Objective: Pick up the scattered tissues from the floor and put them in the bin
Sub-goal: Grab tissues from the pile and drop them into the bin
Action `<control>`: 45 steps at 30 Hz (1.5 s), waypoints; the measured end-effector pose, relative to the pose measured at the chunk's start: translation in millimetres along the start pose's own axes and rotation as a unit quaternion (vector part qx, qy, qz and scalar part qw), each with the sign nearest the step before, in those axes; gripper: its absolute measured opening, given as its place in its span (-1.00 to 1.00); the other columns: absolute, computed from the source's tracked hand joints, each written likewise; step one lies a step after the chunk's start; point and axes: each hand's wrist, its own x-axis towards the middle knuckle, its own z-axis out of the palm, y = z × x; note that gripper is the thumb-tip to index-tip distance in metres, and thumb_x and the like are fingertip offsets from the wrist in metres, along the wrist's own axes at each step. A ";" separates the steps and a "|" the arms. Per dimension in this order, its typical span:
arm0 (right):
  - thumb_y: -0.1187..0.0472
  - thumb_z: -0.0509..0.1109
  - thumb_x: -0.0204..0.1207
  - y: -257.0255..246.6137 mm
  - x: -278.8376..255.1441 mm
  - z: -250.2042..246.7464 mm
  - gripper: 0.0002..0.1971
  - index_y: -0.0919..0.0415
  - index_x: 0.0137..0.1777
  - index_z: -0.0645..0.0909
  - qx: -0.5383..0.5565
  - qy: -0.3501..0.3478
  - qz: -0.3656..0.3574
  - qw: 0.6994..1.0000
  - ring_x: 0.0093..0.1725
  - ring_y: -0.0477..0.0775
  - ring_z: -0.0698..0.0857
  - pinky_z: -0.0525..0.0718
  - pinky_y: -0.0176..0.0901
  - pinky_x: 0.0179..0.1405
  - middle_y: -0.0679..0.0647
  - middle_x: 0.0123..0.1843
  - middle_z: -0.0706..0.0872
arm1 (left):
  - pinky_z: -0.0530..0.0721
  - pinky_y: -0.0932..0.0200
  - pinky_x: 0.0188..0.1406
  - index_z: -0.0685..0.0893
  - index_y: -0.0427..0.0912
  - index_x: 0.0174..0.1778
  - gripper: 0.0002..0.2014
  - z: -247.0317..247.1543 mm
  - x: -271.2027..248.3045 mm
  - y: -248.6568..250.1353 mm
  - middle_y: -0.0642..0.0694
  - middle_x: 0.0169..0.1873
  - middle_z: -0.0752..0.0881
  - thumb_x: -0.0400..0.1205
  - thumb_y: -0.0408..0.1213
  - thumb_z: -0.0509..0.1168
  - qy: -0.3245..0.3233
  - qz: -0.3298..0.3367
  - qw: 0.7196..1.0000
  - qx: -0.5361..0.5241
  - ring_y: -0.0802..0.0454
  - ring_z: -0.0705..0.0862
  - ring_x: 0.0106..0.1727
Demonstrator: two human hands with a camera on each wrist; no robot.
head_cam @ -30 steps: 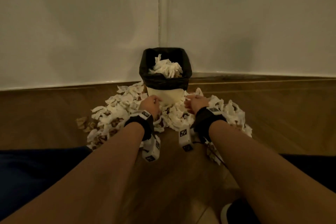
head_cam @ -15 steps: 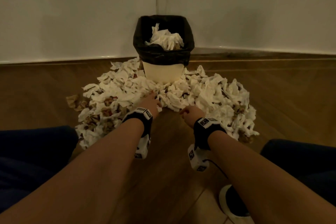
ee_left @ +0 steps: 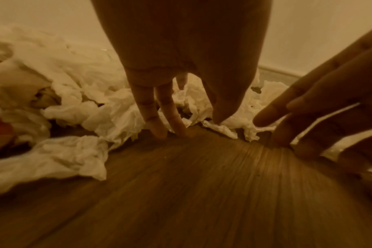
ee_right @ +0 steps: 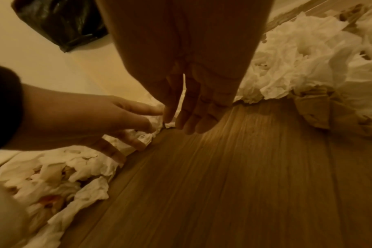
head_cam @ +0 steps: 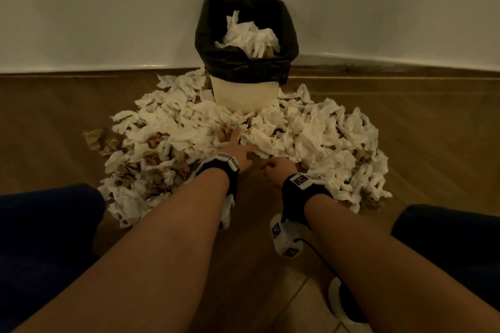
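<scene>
Hands lowered at pile's near edge: left hand [head_cam: 234, 149] spread, fingers touching tissues [head_cam: 319, 130], positioned for scooping; right hand [head_cam: 278, 171] relaxed, nothing grasped. Bin [head_cam: 244, 94] ringed by pile.

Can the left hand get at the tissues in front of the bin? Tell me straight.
Probably yes. The left hand is open, fingertips already at the edge of the tissues in front of the bin, nothing between them.
</scene>
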 end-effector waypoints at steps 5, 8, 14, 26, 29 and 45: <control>0.34 0.13 0.62 -4.3 -3.0 0.5 -0.68 0.19 0.19 0.69 0.002 0.000 -0.016 1.000 0.17 0.21 0.67 0.62 -0.09 0.02 0.20 0.23 0.69 | 0.48 -0.01 0.36 0.27 -0.02 0.59 -0.48 -1.4 -2.0 6.7 -0.18 0.61 0.09 0.69 -0.24 0.17 0.003 -0.005 1.000 0.025 -0.21 0.37 0.50; 0.37 0.13 0.59 2.6 -3.8 -3.8 -0.68 0.22 0.12 0.71 0.024 0.037 -0.008 0.999 0.16 0.20 0.68 0.66 0.02 0.20 0.21 0.19 0.71 | 0.48 0.00 0.33 0.46 -0.16 0.45 -0.57 1.0 -6.8 5.2 -0.21 0.41 0.47 0.66 -0.18 0.25 0.052 -0.013 0.998 -0.027 -0.18 0.47 0.40; 0.35 0.09 0.61 11.4 -3.2 -5.5 -0.69 0.13 -0.06 0.69 0.045 0.060 0.006 0.997 0.09 0.19 0.70 0.69 0.09 0.17 0.21 0.13 0.72 | 0.47 0.05 -0.23 0.37 -0.11 -0.40 -0.63 21.1 -9.2 -5.1 -0.07 -0.42 0.46 0.64 0.00 0.22 0.170 -0.135 0.945 -0.244 -0.13 0.56 -0.20; 0.36 0.10 0.62 9.9 -5.8 1.0 -0.69 0.23 0.06 0.70 0.053 0.051 0.015 0.997 0.11 0.20 0.69 0.68 0.07 0.17 0.22 0.14 0.72 | 0.63 0.01 0.19 0.70 -0.20 0.24 -0.70 27.6 -4.8 -9.8 -0.26 0.25 0.66 0.71 -0.37 0.10 0.209 -0.181 0.937 -0.214 -0.20 0.63 0.21; 0.36 0.12 0.61 10.1 -6.4 0.8 -0.70 0.25 0.06 0.71 0.046 0.049 0.011 0.998 0.16 0.21 0.68 0.66 0.09 0.22 0.23 0.17 0.71 | 0.48 -0.01 0.33 0.66 -0.11 0.30 -0.68 34.8 -8.6 -12.4 -0.21 0.45 0.48 0.71 -0.34 0.11 0.206 -0.136 0.955 -0.164 -0.21 0.47 0.41; 0.36 0.11 0.63 11.1 -8.7 0.9 -0.68 0.22 0.10 0.72 -0.011 0.048 -0.023 0.999 0.02 0.16 0.69 0.63 -0.10 -0.07 0.20 0.14 0.74 | 0.55 0.03 0.23 0.64 -0.15 0.22 -0.74 41.2 -16.0 -22.5 -0.23 0.26 0.60 0.65 -0.39 0.20 0.130 -0.012 0.990 -0.057 -0.19 0.58 0.27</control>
